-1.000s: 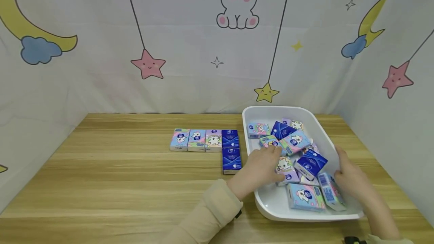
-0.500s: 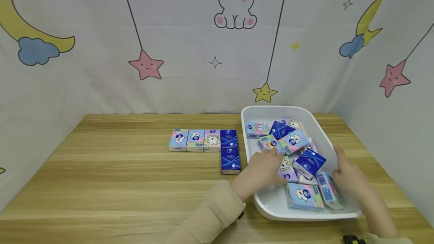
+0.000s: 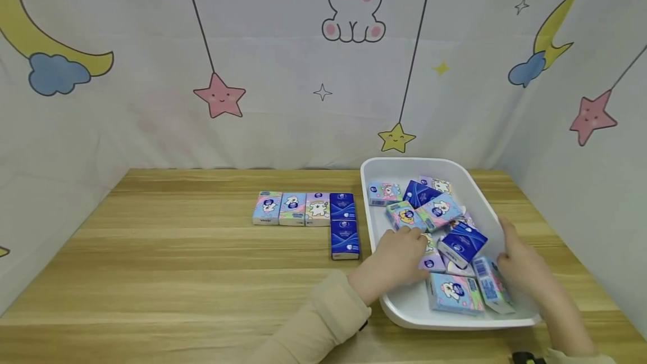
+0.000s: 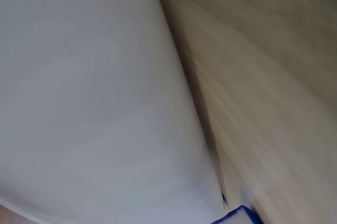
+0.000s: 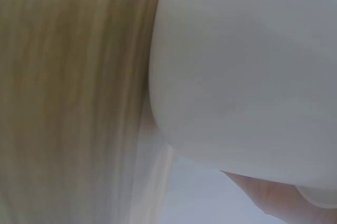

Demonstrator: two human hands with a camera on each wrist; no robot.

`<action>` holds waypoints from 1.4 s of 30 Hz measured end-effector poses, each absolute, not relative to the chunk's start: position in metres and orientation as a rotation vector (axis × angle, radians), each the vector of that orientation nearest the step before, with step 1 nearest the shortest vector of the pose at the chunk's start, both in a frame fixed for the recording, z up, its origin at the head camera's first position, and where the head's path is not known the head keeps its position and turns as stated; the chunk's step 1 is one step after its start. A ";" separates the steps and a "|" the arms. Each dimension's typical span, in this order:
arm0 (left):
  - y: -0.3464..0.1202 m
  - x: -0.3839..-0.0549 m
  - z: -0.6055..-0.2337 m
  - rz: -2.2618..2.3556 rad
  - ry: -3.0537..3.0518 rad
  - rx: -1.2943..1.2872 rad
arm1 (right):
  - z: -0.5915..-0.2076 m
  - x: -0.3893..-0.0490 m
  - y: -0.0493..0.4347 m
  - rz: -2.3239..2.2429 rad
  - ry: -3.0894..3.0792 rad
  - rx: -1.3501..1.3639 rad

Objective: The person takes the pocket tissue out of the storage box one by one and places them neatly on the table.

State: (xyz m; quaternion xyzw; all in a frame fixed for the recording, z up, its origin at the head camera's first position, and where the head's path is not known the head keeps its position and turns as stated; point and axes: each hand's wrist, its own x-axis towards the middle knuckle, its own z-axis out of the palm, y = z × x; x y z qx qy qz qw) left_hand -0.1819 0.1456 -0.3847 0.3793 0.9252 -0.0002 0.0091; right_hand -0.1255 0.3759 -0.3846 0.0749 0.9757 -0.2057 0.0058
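Note:
A white plastic tub (image 3: 404, 314) at the right holds several small tissue packs, some dark blue, some pastel with cartoon animals. My left hand (image 3: 399, 260) reaches over its left rim, fingers bent over the left side of a purple tissue pack (image 3: 433, 263). I cannot tell whether they pinch it. Just beyond the fingertips lies a pack with a yellow figure (image 3: 406, 215). My right hand (image 3: 525, 271) grips the tub's right rim, beside an upright-leaning blue pack (image 3: 492, 285). The wrist views mostly show the tub's outer wall (image 4: 100, 98); some fingers (image 5: 268, 195) appear under the rim in the right one.
Left of the tub, on the wooden table (image 3: 177, 274), three pastel packs (image 3: 292, 209) lie in a row. A dark blue pack (image 3: 342, 206) ends that row, with another blue pack (image 3: 345, 239) below it. A patterned curtain (image 3: 283, 128) stands behind.
My left hand has shifted slightly right and toward me, uncovering the pack with the yellow figure and covering more of the purple one. The right hand stays on the rim.

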 end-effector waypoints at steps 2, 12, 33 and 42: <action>0.146 -0.182 -0.385 -0.007 2.894 1.192 | -0.384 -0.125 0.376 -0.650 3.048 0.238; 0.145 -0.179 -0.383 0.020 2.868 1.228 | -0.384 -0.125 0.376 -0.640 3.058 0.235; 0.143 -0.179 -0.382 0.117 2.832 1.101 | -0.383 -0.124 0.375 -0.650 3.065 0.224; 0.141 -0.178 -0.379 0.215 2.819 1.039 | -0.383 -0.124 0.376 -0.663 3.055 0.228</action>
